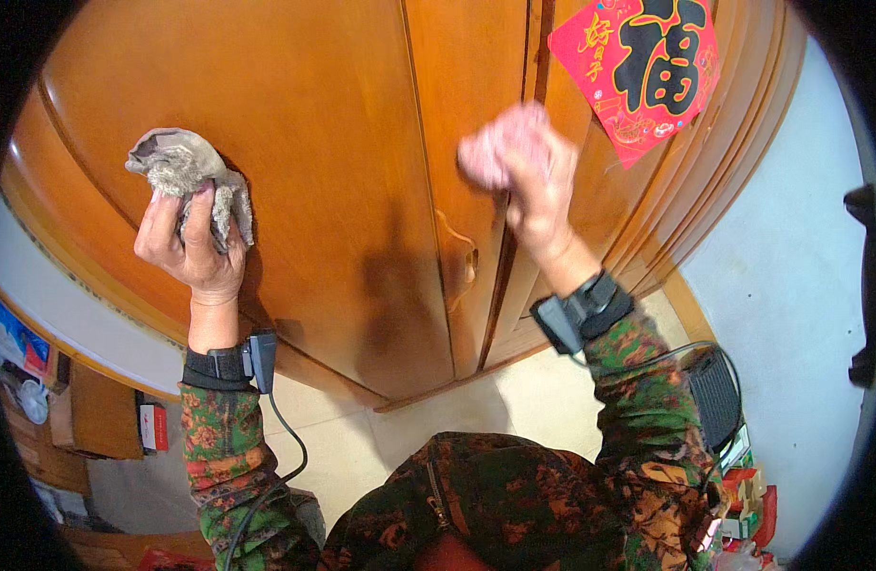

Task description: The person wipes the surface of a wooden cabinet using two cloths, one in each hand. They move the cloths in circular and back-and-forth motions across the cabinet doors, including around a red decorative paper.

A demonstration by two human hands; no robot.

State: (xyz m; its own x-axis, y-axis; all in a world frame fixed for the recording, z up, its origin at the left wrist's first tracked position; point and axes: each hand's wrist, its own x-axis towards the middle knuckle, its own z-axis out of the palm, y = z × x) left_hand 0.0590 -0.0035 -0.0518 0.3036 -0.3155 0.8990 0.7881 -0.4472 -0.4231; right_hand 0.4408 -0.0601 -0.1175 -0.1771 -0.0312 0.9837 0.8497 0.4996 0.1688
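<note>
My left hand (198, 249) grips a crumpled grey-beige cleaning cloth (181, 164) with a fluffy side, held against or just in front of the left part of a wooden door (324, 143). Its fingers are wrapped over the cloth's lower half. Higher on the right, my right hand (543, 195) is closed round a bunched pink cloth (505, 143), slightly blurred, near the seam beside the door's edge. Whether either cloth touches the wood I cannot tell. Between the hands and lower down, a curved door handle (468, 262) sits on the door.
A red diamond-shaped paper decoration (647, 71) hangs at the upper right. Pale wall (781, 238) lies beyond the frame. Cardboard boxes (100, 409) stand at lower left, and a dark grey object (714, 400) with several packages is at lower right. Cables run from both wrist straps.
</note>
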